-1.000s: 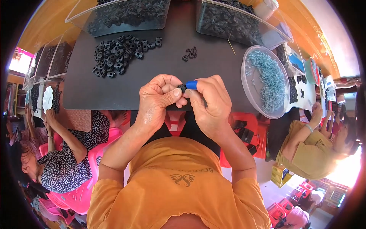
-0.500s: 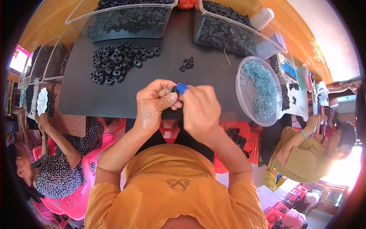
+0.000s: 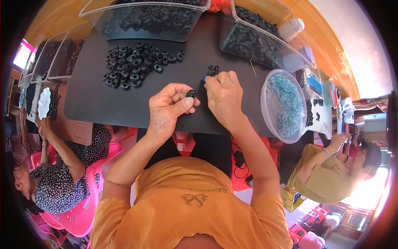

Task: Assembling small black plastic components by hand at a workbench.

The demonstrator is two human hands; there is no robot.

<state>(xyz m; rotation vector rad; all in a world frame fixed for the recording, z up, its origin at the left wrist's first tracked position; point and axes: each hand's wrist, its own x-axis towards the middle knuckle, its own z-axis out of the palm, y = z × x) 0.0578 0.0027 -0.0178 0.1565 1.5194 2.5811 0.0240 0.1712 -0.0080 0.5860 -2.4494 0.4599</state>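
Observation:
Between thumb and fingers, my left hand (image 3: 166,108) pinches a small black plastic part (image 3: 190,94) above the table's near edge. Up and to its right, apart from that part, is my right hand (image 3: 225,94), its fingers curled closed. Something small and blue (image 3: 204,79) shows at its fingertips; whether it is held or worn on a finger I cannot tell. Just beyond the right hand lies a small group of black parts (image 3: 213,70), partly covered by it. A larger heap of similar black parts (image 3: 134,65) is spread on the dark table (image 3: 91,93) to the left.
Two clear bins full of black parts, a left bin (image 3: 146,35) and a right bin (image 3: 248,43), stand at the back. A round clear tub (image 3: 266,108) at right holds small pale-blue pieces. People sit at both sides, one on a pink chair (image 3: 105,159).
My right hand has moved away from the left, up and to the right toward the small group of parts. The left hand keeps hold of the black part. The view has shifted slightly.

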